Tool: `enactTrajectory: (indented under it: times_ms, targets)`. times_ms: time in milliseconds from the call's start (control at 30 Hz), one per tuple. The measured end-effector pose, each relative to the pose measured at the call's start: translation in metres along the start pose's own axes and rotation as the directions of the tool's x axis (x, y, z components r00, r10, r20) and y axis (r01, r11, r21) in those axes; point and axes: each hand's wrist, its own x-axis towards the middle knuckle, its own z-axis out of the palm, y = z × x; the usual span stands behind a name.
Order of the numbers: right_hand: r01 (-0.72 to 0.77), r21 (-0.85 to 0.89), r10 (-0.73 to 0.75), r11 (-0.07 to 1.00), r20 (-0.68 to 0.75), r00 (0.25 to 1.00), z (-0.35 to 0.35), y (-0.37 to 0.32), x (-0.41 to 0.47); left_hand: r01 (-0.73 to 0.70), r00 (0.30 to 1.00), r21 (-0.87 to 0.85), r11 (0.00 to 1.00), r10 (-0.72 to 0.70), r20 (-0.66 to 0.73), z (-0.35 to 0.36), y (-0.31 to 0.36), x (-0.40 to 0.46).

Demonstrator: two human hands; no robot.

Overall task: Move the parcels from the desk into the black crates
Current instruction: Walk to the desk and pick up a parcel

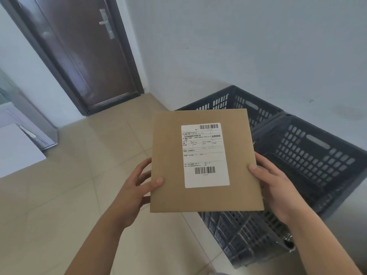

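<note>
While above the black crates (309, 147), parcel (204, 161) pinched between left hand (135, 191) and right hand (278, 187) fingers.

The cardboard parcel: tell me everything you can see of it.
The cardboard parcel is flat, square and plain brown, with a white shipping label bearing two barcodes. It is held face up above the black crates, the left hand and right hand gripping opposite edges, thumbs on top.

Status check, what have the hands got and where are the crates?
Left hand and right hand both grip the flat cardboard parcel, label up. Parcel held over the near black crate. Nothing visible blocking the drop.
</note>
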Motion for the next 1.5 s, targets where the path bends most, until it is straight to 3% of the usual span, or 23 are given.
enactTrajectory:
  times_ms: [233, 333, 400, 500, 633, 733, 933, 1100, 1167, 1267, 1500]
  targets:
    - [-0.035, 0.036, 0.038, 0.999, -0.074, 0.997, -0.010, -0.013, 0.055, 0.018, 0.998, 0.010, 1.000, -0.018, 0.066, -0.002, 0.020, 0.088]
    - [-0.029, 0.131, 0.062, 0.991, -0.257, 0.965, -0.010, -0.009, 0.074, 0.032, 0.993, 0.020, 0.999, -0.034, 0.113, 0.002, 0.029, 0.145]
    - [-0.019, 0.233, 0.116, 0.972, -0.411, 0.904, -0.006, -0.001, 0.083, 0.041, 0.988, 0.026, 0.999, -0.044, 0.147, 0.008, 0.036, 0.186]
    - [-0.006, 0.455, 0.259, 0.891, -0.497, 0.828, 0.012, 0.007, 0.096, 0.058, 0.980, 0.016, 0.998, -0.060, 0.188, 0.028, 0.047, 0.244]
    - [0.090, 0.688, 0.378, 0.720, -0.497, 0.781, 0.048, 0.004, 0.124, 0.076, 0.948, 0.050, 0.996, -0.087, 0.305, 0.071, 0.062, 0.311]
    - [0.202, 0.749, 0.390, 0.631, -0.532, 0.752, 0.066, -0.002, 0.143, 0.111, 0.892, 0.083, 0.990, -0.136, 0.432, 0.105, 0.061, 0.336]
    - [0.479, 0.694, 0.439, 0.538, -0.715, 0.544, 0.079, 0.006, 0.146, 0.084, 0.714, 0.243, 0.966, -0.228, 0.662, 0.149, 0.047, 0.345]
    - [0.626, 0.675, 0.527, 0.390, -0.721, 0.449, 0.077, 0.022, 0.124, 0.069, 0.539, 0.380, 0.922, -0.355, 0.764, 0.175, 0.028, 0.353]
    - [0.664, 0.675, 0.588, 0.321, -0.691, 0.419, 0.071, 0.029, 0.116, -0.009, 0.567, 0.442, 0.897, -0.359, 0.741, 0.185, 0.014, 0.359]
    - [0.683, 0.688, 0.684, 0.245, -0.622, 0.382, 0.057, 0.045, 0.113, -0.141, 0.691, 0.566, 0.812, -0.328, 0.644, 0.198, -0.015, 0.370]
    - [0.579, 0.789, 0.809, 0.206, -0.470, 0.353, -0.003, 0.101, 0.156, -0.198, 0.752, 0.725, 0.660, -0.372, 0.543, 0.216, -0.068, 0.365]
